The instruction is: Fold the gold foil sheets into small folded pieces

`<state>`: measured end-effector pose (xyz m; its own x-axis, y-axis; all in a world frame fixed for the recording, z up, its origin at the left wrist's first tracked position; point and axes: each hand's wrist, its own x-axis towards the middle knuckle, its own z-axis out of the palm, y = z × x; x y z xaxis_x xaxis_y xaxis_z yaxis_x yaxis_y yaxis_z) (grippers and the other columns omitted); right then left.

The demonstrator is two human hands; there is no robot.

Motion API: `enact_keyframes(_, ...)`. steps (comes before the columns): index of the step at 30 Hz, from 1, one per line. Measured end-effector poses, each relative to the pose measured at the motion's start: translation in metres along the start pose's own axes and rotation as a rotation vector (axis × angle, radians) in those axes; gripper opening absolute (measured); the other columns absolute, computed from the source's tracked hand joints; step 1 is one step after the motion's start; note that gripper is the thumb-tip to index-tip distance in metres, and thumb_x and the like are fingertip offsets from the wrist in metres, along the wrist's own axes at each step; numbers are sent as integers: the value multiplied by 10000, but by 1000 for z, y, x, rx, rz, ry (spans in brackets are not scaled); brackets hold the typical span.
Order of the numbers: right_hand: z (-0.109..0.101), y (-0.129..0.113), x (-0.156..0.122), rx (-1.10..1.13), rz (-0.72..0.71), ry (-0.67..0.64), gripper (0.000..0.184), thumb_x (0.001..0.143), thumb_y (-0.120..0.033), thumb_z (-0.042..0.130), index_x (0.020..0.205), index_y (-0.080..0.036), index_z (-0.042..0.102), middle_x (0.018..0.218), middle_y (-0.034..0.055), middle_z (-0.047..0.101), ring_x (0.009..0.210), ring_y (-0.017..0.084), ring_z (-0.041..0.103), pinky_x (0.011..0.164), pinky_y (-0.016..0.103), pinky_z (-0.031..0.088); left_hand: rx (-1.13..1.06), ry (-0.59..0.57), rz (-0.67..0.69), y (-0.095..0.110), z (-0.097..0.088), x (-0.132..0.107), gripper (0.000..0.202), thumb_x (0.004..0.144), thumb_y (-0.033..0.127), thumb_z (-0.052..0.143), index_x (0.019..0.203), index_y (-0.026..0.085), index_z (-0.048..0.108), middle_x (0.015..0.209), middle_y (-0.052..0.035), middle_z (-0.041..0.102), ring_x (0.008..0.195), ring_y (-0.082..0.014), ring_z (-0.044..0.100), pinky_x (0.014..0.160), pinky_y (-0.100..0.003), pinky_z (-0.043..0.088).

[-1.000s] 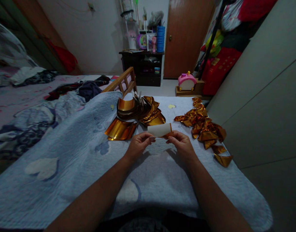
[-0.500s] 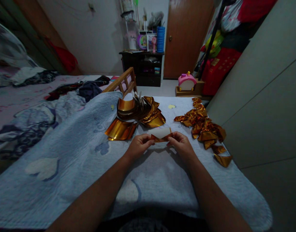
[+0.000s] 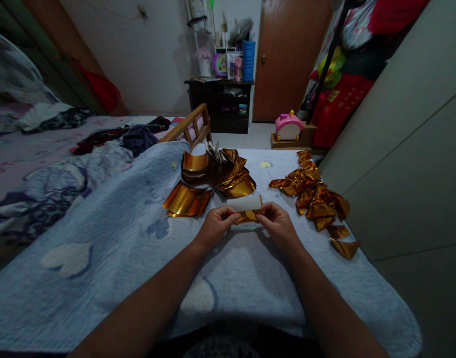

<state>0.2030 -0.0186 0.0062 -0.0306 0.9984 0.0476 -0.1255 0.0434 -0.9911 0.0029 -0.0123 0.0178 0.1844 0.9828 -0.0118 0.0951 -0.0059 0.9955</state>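
Between my hands is a sheet of gold foil paper [image 3: 246, 216], its white back showing along the far side and a gold fold along the near side. My left hand [image 3: 216, 223] pinches its left end between thumb and fingers. At the right end, my right hand [image 3: 276, 221] is closed on it in the same way. Just beyond lies a fanned stack of gold foil sheets [image 3: 192, 199], some curled with white backs visible. Off to the right is a pile of folded gold foil pieces [image 3: 317, 196].
A pale blue blanket with heart shapes [image 3: 138, 278] covers the surface under my hands. A wooden rail [image 3: 185, 124] stands at its far left edge. Clothes lie on a bed at left. A pale cabinet [image 3: 410, 139] borders the right; a pink toy [image 3: 288, 127] sits beyond.
The near edge of the foil sheet has turned over further, showing a flatter gold band. Both my hands keep their pinch and have barely moved.
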Motion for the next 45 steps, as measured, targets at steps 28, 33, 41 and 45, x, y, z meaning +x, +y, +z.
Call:
enact_keyframes(28,6,-13,-8,-39,72,1,284,759,-469,724,771,-192,660,605,-25,570,542,123,492,525,257,385,-103,53,49,-1,6,-1,293,713,369,814,773,171,607,670,29,626,606,-107,573,600,-222,446)
enact_keyframes(33,6,-12,-8,-73,50,24,272,751,-461,715,763,-195,659,612,-23,563,544,127,477,518,262,369,-272,22,-36,-1,8,0,549,663,376,869,1003,223,465,740,31,707,620,-134,651,610,-231,485)
enact_keyframes(41,5,-12,-9,-176,-36,44,256,789,-427,673,684,-212,580,578,-35,507,541,126,444,531,268,340,-317,-37,-127,-2,6,1,753,670,365,876,1252,207,425,810,6,732,661,-134,653,589,-205,450)
enact_keyframes(45,6,-14,-11,-249,-116,55,231,803,-375,648,662,-217,557,591,-37,480,569,129,434,555,268,342,-318,-76,-179,-3,4,0,711,657,371,881,1211,200,470,925,-24,729,700,-135,658,582,-206,446)
